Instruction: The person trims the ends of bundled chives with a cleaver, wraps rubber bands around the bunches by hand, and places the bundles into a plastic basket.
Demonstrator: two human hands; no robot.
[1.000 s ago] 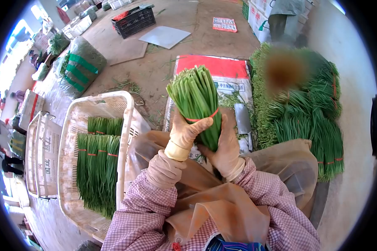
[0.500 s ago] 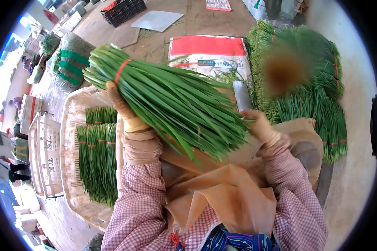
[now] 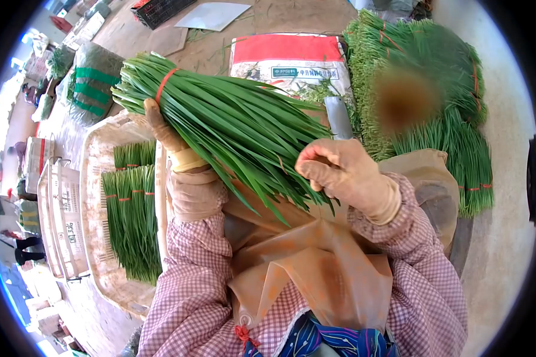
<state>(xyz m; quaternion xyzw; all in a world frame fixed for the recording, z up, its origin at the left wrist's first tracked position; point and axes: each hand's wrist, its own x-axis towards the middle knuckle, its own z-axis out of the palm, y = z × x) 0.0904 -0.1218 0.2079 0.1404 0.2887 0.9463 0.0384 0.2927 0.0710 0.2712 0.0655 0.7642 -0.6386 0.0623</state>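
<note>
Leaf bundle (image 3: 226,128) slanting between both hands, stem end lying nearer the left hand (image 3: 167,134), leaf tips lying nearer the right hand (image 3: 354,178).

The bundle's long axis is running from far left, at the pale stems, to near right, at the loose tips, above the lap. The left grip is clamping the bundle from beneath, just beside the red band (image 3: 165,85); the right grip is hovering at the tip end, its thumb and fingers curling close together, though whether they are pinching a leaf one cannot tell. The crate (image 3: 92,208) is sitting to the left, the flat blade (image 3: 338,116) lying beyond the right hand on the sack (image 3: 286,50).
</note>
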